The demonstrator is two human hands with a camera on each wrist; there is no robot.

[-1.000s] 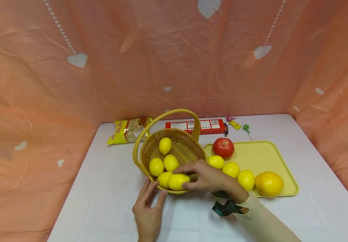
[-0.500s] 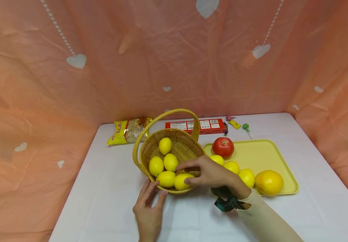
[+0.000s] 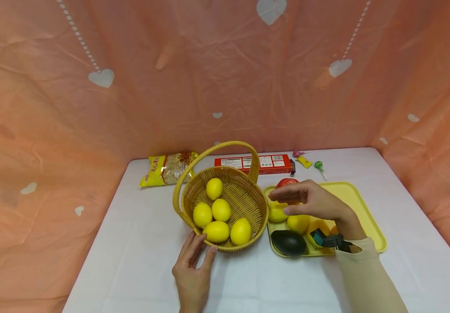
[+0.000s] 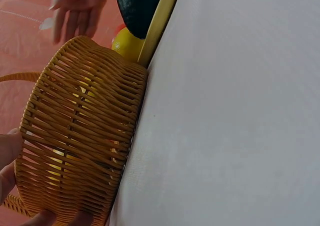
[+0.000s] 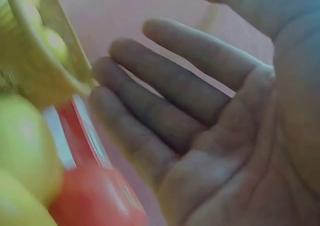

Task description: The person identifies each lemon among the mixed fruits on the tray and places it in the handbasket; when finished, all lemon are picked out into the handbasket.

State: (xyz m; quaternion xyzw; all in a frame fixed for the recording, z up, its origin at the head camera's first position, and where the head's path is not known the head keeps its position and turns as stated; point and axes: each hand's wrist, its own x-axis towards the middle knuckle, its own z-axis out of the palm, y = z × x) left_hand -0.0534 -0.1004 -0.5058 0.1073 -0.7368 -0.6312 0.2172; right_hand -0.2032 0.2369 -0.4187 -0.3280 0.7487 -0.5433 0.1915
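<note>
My left hand [image 3: 191, 276] rests at the near left of the wicker basket [image 3: 242, 191], its thumb and fingertips touching the rim and outer wall. Several lemons [image 3: 241, 231] lie inside the basket, mostly along its near left side. My right hand [image 3: 315, 200] is held over the yellow tray [image 3: 365, 217] with nothing in its grasp; the right wrist view shows its bare palm and extended fingers [image 5: 170, 86]. Below it on the tray are lemons [image 3: 277, 213], a dark green avocado [image 3: 288, 243] and a red round fruit [image 3: 286, 182], partly covered by the hand.
Behind the basket lie a yellow snack bag [image 3: 170, 168] and a long red box [image 3: 265, 163]. Small sweets sit at the back right, among them a green lollipop [image 3: 318, 165] and a yellow wrapped candy [image 3: 304, 161]. The basket stands right against the tray's left edge.
My right hand let go of a lemon inside the basket's near side, then moved right and up over the tray. That lemon now lies apart from its neighbour. The left hand stayed put.
</note>
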